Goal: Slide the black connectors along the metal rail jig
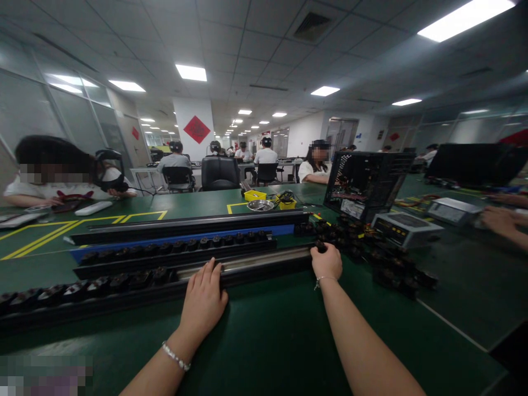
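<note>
A long black rail with a bare metallic channel lies across the bench in front of me. Small round black parts sit in a row along its left stretch. My left hand rests on the rail near its middle, fingers stretched out flat over the channel edge. At the rail's right end my right hand is closed, pinching a small black part whose lower side is hidden. Behind lie a second rail filled with similar parts, a blue strip and another black rail.
Loose black parts are heaped right of my right hand. Beyond them stand a power supply, an open computer case and another power supply. A co-worker's hand is at right. Yellow trays and a metal dish lie behind the rails.
</note>
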### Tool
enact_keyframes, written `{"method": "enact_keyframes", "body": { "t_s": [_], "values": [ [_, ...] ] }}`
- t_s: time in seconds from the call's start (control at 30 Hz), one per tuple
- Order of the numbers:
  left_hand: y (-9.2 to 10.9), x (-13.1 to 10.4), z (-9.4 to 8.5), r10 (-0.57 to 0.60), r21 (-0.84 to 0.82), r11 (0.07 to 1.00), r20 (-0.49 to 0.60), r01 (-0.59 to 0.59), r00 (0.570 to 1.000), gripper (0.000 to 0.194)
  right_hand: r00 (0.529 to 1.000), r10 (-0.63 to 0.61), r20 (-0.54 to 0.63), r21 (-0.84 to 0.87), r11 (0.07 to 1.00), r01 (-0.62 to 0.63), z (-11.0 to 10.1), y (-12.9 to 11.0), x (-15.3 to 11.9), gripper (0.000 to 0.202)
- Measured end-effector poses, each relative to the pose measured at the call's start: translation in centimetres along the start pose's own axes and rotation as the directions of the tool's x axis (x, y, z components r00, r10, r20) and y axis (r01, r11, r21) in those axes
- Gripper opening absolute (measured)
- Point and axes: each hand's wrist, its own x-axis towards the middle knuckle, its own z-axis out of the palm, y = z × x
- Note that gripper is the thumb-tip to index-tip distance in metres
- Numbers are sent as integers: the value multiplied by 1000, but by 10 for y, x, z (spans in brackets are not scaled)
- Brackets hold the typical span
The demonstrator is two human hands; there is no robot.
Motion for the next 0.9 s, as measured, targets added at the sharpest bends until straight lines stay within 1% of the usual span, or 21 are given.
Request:
{"method": "enact_keyframes", "body": {
  "t_s": [0.2, 0.37, 0.5, 0.77, 0.9],
  "values": [
    [0, 0, 0, -4, -7, 1000, 5, 4, 1000, 52, 999, 16, 30, -9, 1000, -16, 0, 1, 2, 39],
    [-1, 0, -1, -11, 0, 1000, 24, 11, 1000, 52, 997, 64, -35, 10, 998, -64, -3, 6, 12, 41],
    [0, 0, 0, -8, -8, 1000, 12, 8, 1000, 52, 996, 65, -56, 11, 998, -64, -3, 9, 17, 42],
    [0, 0, 0, -9, -20, 1000, 1, 9, 1000, 50, 994, 87, -61, 3, 996, -87, -2, 9, 18, 42],
    [-1, 0, 1, -1, -9, 1000, -3, 1, 1000, 50, 996, 75, -41, -23, 997, -76, -4, 10, 20, 42]
  ]
}}
